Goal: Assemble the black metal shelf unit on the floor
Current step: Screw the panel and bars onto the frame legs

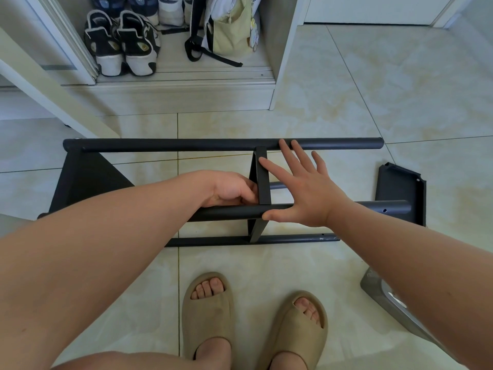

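Observation:
The black metal shelf unit [186, 144] lies on its side on the tiled floor, with three long round poles running left to right. A triangular black shelf panel [88, 180] closes its left end. A middle shelf panel [262, 180] stands edge-on between the poles. My left hand [232, 189] grips the near upper pole [229, 212] just left of that panel, fingers curled against the panel's edge. My right hand [304, 188] is spread flat with straight fingers against the panel's right side, thumb on the pole. A loose black shelf panel [400, 188] rests at the right end.
An open wardrobe holds sneakers [122, 44] and a yellow-green bag [234, 30] at the back. A white slanted board [53, 92] stands at the left. A grey metal piece [386, 300] lies at the right. My feet in beige slides [210, 313] stand near the lowest pole [240, 240].

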`<control>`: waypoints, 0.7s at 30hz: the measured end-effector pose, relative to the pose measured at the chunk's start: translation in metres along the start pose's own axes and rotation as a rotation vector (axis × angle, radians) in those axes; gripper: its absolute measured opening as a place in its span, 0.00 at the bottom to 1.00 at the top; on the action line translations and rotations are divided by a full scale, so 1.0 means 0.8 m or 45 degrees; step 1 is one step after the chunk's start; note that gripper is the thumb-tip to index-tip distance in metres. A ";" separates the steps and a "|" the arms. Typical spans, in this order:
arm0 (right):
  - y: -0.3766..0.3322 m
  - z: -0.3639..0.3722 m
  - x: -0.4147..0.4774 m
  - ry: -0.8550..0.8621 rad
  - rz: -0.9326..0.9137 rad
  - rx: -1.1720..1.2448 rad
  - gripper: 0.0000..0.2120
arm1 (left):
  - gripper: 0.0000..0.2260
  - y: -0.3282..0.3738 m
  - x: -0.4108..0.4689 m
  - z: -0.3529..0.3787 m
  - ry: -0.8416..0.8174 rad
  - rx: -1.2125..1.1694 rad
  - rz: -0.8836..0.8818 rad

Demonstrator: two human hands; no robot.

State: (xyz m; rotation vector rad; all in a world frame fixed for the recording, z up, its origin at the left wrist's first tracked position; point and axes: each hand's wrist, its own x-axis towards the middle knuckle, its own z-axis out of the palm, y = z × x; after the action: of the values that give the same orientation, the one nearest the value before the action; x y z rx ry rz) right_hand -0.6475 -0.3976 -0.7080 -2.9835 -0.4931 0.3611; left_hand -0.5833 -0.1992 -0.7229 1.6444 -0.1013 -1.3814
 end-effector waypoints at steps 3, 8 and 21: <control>0.000 0.000 0.000 0.000 -0.001 -0.003 0.51 | 0.10 -0.001 0.001 -0.001 -0.007 -0.020 0.015; 0.000 0.000 -0.001 -0.001 0.003 0.005 0.51 | 0.08 -0.004 -0.001 -0.006 -0.058 -0.016 -0.042; -0.001 -0.002 -0.001 -0.007 0.004 -0.001 0.52 | 0.08 0.006 0.001 -0.002 0.001 0.062 -0.099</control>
State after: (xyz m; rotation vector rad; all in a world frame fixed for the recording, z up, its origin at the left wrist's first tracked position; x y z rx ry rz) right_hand -0.6478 -0.3973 -0.7064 -2.9850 -0.4897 0.3699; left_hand -0.5796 -0.2015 -0.7204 1.7047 -0.0717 -1.4473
